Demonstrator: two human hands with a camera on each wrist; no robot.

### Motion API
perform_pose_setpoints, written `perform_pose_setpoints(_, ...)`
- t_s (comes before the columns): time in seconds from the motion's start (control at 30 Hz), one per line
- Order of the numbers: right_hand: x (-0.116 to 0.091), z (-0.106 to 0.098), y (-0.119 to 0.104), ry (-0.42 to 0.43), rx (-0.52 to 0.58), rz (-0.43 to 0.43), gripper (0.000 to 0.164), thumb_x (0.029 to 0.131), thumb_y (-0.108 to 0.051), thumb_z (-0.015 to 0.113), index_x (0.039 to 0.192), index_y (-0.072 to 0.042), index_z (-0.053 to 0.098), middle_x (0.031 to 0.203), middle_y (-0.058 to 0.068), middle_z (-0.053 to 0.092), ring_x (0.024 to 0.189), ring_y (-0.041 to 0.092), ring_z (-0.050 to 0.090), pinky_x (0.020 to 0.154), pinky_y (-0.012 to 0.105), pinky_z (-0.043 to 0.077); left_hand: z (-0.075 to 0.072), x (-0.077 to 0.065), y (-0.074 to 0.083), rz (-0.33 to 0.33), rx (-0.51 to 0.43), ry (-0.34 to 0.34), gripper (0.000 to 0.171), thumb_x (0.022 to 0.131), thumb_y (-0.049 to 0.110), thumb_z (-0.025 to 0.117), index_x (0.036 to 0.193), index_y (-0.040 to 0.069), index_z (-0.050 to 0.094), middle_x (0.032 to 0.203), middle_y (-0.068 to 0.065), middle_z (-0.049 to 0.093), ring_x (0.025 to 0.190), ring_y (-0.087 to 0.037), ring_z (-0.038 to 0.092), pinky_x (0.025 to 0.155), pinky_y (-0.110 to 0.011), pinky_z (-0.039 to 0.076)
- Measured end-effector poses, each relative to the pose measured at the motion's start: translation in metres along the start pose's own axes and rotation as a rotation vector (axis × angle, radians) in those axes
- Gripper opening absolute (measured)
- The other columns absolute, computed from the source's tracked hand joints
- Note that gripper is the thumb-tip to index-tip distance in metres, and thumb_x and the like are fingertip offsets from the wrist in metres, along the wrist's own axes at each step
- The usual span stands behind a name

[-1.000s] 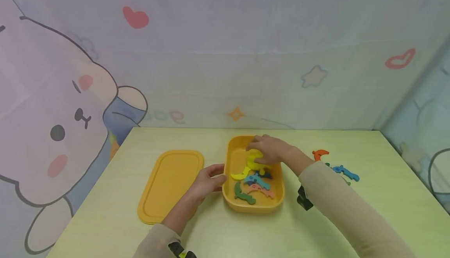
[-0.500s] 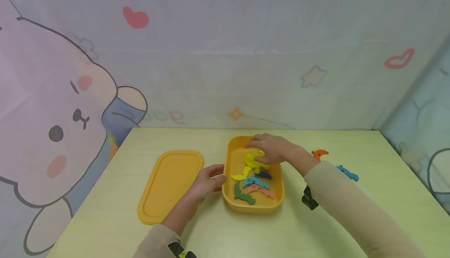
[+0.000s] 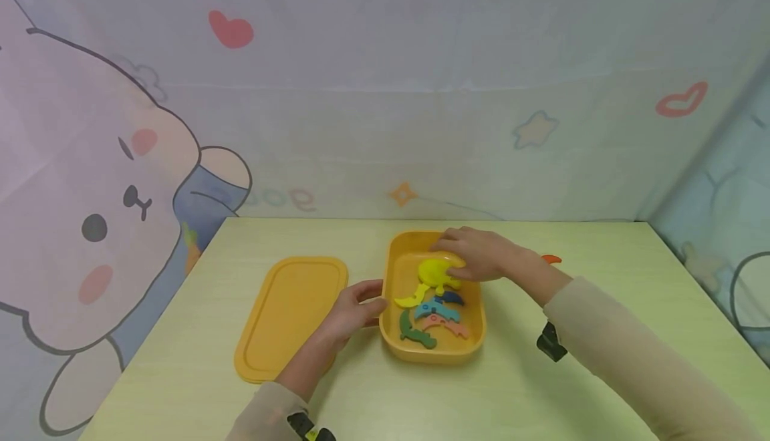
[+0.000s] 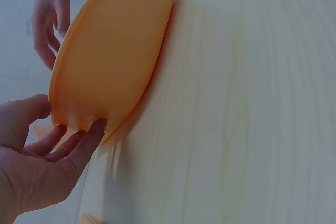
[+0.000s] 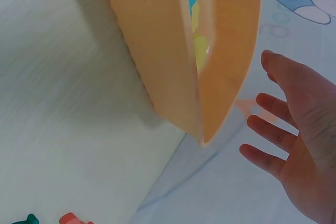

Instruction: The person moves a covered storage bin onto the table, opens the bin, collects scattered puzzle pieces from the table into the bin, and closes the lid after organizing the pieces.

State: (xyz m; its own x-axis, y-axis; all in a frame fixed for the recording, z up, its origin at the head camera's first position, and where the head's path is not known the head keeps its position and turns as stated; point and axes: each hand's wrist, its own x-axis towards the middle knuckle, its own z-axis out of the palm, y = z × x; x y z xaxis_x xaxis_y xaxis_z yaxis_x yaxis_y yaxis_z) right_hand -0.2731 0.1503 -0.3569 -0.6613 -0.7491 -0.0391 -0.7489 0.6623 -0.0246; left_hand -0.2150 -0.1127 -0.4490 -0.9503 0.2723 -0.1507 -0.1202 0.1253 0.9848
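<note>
An open yellow plastic box (image 3: 433, 354) stands on the table with several small curved toy pieces inside. Among these are a green piece (image 3: 415, 331), a pink piece (image 3: 445, 325), a light blue piece (image 3: 437, 310) and a yellow crescent piece (image 3: 412, 298). Farther back lies a round yellow piece (image 3: 434, 272). My left hand (image 3: 355, 311) holds the box's left side, with its fingertips on the outer wall (image 4: 105, 61) and the thumb at the rim. Above the far right corner, my right hand (image 3: 478, 254) has loosely spread fingers and holds nothing; in the right wrist view it is apart from the rim.
A flat yellow lid (image 3: 291, 317) lies left of the box. An orange-red piece (image 3: 551, 259) shows behind my right forearm, which covers other pieces there. A green piece (image 5: 26, 220) appears at the bottom of the right wrist view. A printed cloth (image 3: 361, 127) hangs behind the table.
My right hand has drawn a little to the right, uncovering more of the round yellow piece. Its sleeve now covers the blue piece on the table. My left hand and the box have stayed put.
</note>
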Motion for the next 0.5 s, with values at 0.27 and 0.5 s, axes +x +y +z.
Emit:
perform_pose_setpoints(0.27, -0.016, -0.001, 0.003, 0.047, -0.020, -0.017, 0.042, 0.087, -0.028, 0.062, 0.126, -0.013, 0.054, 0.117, 0.008, 0.055, 0.100, 0.026, 0.054, 0.085, 0.041, 0.049, 0.000, 0.001, 0.000, -0.002, 0.002, 0.001, 0.045, 0.090, 0.010, 0.054, 0.133, 0.001, 0.045, 0.133, -0.019, 0.048, 0.113, -0.030, 0.055, 0.081, -0.036, 0.054)
perform_pose_setpoints(0.5, -0.033, -0.002, 0.006, 0.096, -0.056, -0.014, 0.040, 0.085, -0.026, 0.065, 0.122, -0.015, 0.056, 0.109, 0.005, 0.057, 0.093, 0.023, 0.056, 0.078, 0.038, 0.051, 0.001, 0.001, 0.000, -0.004, -0.004, 0.003, 0.045, 0.090, 0.010, 0.054, 0.133, 0.001, 0.045, 0.133, -0.020, 0.048, 0.111, -0.030, 0.055, 0.080, -0.036, 0.055)
